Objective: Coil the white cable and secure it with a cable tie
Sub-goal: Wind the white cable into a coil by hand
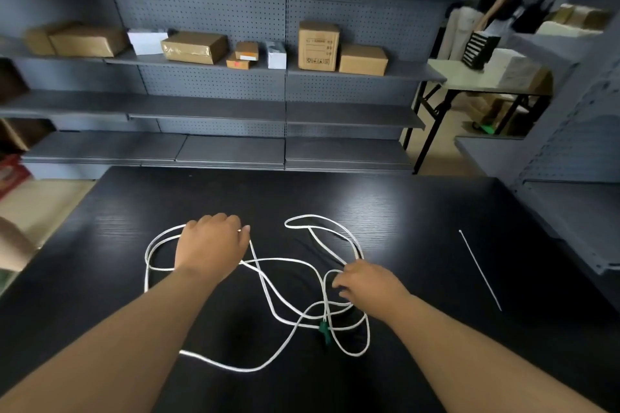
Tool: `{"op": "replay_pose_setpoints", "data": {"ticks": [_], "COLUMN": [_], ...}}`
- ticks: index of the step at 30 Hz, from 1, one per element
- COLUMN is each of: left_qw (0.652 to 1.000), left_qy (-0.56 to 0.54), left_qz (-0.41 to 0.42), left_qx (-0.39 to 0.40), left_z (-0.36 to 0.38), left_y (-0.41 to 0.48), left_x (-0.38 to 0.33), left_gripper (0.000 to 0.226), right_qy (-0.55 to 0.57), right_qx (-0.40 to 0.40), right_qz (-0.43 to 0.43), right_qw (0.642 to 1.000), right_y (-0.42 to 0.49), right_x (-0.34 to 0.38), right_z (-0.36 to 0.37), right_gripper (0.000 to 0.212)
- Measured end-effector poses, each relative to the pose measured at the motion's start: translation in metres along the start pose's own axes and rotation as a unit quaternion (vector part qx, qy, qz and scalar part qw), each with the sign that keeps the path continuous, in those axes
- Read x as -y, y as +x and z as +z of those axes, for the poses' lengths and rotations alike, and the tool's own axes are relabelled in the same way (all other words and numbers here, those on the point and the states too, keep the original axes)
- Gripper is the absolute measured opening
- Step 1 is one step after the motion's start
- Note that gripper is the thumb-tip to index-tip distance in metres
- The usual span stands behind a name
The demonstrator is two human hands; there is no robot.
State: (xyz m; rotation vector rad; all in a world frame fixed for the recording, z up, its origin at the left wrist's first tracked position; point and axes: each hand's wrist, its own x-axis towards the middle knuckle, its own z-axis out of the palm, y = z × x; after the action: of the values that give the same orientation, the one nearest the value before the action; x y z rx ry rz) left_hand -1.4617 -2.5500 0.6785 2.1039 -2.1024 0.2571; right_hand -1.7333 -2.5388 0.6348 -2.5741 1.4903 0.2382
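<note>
Left hand [211,246]: palm down on the desk [419,218], knuckles up and fingers curled over the left loops of the white cable [268,288]; whether it really grips the strands I cannot tell, the palm hides them.
White cable: lies loose and uncoiled on the desk in wide tangled loops, running from under the left hand across to the right hand, with one end trailing toward the near edge.
Green connector [324,332]: on the cable, just nearer the person than the right hand, amid crossing strands.
Right hand [367,283]: on the cable's right loops, fingers bent around a strand, apparently pinching it.
Cable tie [480,270]: thin, white, straight, flat on the desk well to the right of the cable, touched by neither hand.
Shelves [214,111]: grey, beyond the desk, carrying cardboard boxes [194,47].
</note>
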Motion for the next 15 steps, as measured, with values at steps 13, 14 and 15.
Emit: {"op": "replay_pose_setpoints", "data": {"ticks": [13, 14, 15], "left_qw": [0.999, 0.999, 0.999], "left_qy": [0.016, 0.019, 0.022], "left_qz": [-0.038, -0.039, -0.04], "left_qx": [0.0, 0.001, -0.001], "left_z": [-0.005, -0.006, -0.008], "left_y": [-0.016, -0.016, -0.016], "left_x": [-0.01, -0.01, -0.01], "left_gripper": [0.033, 0.034, 0.034], "right_qy": [-0.171, -0.154, -0.152], "right_qx": [0.034, 0.005, -0.007], "right_qz": [-0.178, -0.166, -0.172], "right_qw": [0.968, 0.974, 0.973], "right_y": [0.015, 0.018, 0.019], "right_x": [0.022, 0.018, 0.016], "right_z": [0.024, 0.026, 0.026], "right_gripper": [0.028, 0.031, 0.028]}}
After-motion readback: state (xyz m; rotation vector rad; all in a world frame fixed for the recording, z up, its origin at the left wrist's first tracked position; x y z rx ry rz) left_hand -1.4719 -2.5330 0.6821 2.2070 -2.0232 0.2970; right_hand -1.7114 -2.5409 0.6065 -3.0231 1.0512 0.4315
